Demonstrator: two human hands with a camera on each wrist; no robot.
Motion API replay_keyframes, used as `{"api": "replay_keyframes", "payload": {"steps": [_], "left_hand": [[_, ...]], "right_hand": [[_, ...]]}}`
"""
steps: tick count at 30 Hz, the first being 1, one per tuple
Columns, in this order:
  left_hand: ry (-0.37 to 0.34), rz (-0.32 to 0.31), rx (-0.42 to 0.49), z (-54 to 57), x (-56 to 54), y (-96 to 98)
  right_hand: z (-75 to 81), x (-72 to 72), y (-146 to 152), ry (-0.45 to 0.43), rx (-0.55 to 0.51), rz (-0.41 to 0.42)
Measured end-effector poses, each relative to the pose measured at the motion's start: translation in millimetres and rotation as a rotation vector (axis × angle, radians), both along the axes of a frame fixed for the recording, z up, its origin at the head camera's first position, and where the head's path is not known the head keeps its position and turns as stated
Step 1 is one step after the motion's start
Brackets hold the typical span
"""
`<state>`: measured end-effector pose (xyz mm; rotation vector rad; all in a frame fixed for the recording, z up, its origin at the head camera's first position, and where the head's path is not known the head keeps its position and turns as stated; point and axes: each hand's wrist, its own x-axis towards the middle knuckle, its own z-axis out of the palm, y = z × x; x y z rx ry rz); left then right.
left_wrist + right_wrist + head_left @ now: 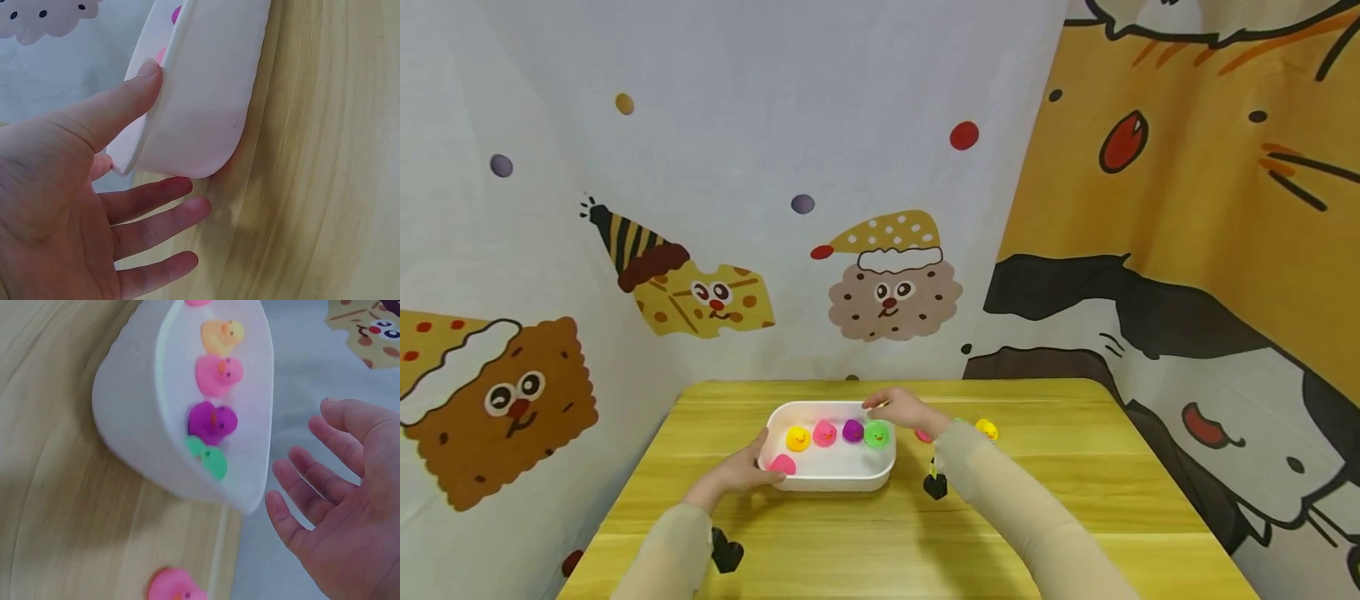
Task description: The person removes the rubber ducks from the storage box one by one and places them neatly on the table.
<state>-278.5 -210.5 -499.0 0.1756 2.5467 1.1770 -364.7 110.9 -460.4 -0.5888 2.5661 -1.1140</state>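
Note:
A white plastic tub [838,483] sits on the wooden table. Along its back half stand a yellow duck [798,438], a pink duck [824,433], a purple duck [853,431] and a green duck [876,434] in a row; another pink duck [783,465] is in the front left corner. My left hand [741,471] grips the tub's left end, thumb on the rim, with three fingers spread beside the outer wall in the left wrist view. Over the back right corner hovers my right hand [904,408], its fingers loosely bent and holding nothing in the right wrist view.
Right of the tub, a pink duck [175,586] and a yellow duck [987,429] are on the table, with a bit of green between them partly hidden by my right sleeve [992,475]. A cartoon-printed cloth [737,250] hangs behind the table.

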Motion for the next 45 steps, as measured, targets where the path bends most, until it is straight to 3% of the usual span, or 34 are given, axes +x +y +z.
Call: {"api": "replay_keyframes", "payload": {"steps": [6,12,19,32,41,45], "left_hand": [[0.026,-0.021,0.011,2.6,-1.6,-2.5],[0.013,-0.008,0.008,-4.0,0.6,-3.0],[0.017,0.015,-0.010,-3.3,-0.9,-0.6],[0.034,-0.020,-0.033,1.1,-0.7,-0.8],[0.034,-0.038,-0.006,-1.2,-2.3,-1.7],[0.043,-0.049,0.000,-0.8,-2.4,-3.6]], "right_hand": [[0.8,-2.2,-26.0,0.003,-0.029,0.053],[-11.0,2.2,-48.7,-0.131,-0.108,0.098],[-23.7,3.2,-70.6,-0.199,-0.150,0.109],[-34.3,22.1,-113.1,-0.306,-0.185,0.028],[-45.6,25.7,-126.2,-0.432,-0.247,-0.015],[-49.4,28.6,-133.4,-0.447,-0.230,-0.066]]}}
